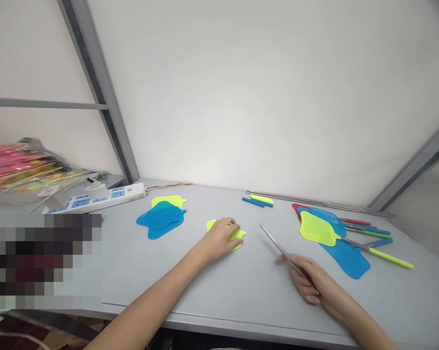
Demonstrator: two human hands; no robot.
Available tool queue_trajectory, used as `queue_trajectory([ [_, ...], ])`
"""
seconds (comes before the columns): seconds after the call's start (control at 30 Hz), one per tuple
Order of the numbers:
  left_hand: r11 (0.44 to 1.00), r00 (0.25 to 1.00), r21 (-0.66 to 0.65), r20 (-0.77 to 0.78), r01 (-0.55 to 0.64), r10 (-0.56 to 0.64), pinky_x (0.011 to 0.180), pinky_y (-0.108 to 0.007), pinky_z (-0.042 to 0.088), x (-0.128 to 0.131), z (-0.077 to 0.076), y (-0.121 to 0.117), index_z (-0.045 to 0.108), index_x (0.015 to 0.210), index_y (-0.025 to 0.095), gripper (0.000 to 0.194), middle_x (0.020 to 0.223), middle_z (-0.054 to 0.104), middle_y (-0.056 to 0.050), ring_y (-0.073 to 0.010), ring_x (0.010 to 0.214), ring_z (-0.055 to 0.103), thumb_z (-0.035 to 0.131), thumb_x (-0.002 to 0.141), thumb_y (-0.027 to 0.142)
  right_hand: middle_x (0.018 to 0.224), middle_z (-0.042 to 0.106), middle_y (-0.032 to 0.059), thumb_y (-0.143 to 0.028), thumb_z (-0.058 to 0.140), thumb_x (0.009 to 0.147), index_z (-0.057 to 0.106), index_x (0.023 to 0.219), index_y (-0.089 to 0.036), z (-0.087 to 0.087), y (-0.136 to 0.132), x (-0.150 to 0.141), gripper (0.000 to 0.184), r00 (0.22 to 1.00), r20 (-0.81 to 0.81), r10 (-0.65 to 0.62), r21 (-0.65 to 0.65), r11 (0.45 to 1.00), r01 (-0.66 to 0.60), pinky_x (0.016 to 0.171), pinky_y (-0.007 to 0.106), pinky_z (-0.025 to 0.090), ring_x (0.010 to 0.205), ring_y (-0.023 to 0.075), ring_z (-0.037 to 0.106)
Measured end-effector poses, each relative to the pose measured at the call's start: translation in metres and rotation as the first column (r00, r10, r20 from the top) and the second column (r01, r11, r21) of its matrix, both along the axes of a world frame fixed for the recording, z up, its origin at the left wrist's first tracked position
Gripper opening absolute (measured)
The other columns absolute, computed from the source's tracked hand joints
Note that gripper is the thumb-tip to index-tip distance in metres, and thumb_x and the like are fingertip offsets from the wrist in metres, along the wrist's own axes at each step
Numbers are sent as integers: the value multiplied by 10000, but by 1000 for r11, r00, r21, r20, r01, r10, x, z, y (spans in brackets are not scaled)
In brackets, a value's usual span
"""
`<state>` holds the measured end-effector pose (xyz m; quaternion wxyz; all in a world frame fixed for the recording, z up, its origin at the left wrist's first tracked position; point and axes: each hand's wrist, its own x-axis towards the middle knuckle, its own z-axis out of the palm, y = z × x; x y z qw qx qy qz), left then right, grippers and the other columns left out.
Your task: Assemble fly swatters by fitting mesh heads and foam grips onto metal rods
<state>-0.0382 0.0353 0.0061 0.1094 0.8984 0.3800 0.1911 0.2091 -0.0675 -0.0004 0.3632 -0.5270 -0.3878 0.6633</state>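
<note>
My left hand [219, 239] is over a yellow fly swatter head [237, 235] on the grey table, its fingers curled onto the perforated mesh. The swatter head's short neck points right, towards the metal rod [277, 244]. My right hand [310, 281] grips this thin silver rod, which tilts up and left with its tip apart from the yellow head. Left of my left hand lie loose swatter heads, blue ones [164, 221] overlapping a yellow one [168, 200]. To the right is a pile of swatters with rods and coloured handles, a yellow one [317, 228] on top.
Blue and yellow handle tubes [261, 200] lie at the back, before a bundle of metal rods [314, 201] along the wall. A white power strip [113, 195] with cables sits at back left. Bagged pink and yellow items [19, 165] are heaped beyond the metal frame post.
</note>
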Motion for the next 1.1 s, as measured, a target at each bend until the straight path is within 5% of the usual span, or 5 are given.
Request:
queue_trajectory([
  [0.33,995,995,-55,-63,-86,82,955,-410,212,-4,-8,5,420,1196,189,546,1248,389,-134,-251,1196,286,387,786,550,511,253,-83,-439,497,783,555,976,-172,6,54,11,334,983,144,114,52,991,-122,329,165,70,384,25,122],
  [0.73,995,995,-24,-8,-97,97,917,-391,225,-4,-8,7,383,1204,190,556,1179,465,-106,-240,1133,363,417,779,547,654,502,3,-321,636,675,586,976,-143,4,101,20,354,958,238,158,127,973,-192,333,175,170,386,19,276],
  [0.97,997,997,47,55,-63,60,900,-342,251,4,-3,4,362,1197,222,357,1101,503,-46,-178,1044,428,290,892,393,504,245,-87,-413,645,653,608,891,-130,2,99,19,371,974,212,79,212,969,-125,364,196,95,415,35,136],
  [1.1,997,999,74,34,-19,17,784,-289,337,10,0,-1,471,1023,205,260,930,542,-24,-157,860,489,289,902,345,483,192,-90,-407,664,642,633,805,-100,5,93,18,348,971,204,122,212,963,-166,390,214,86,439,43,129],
])
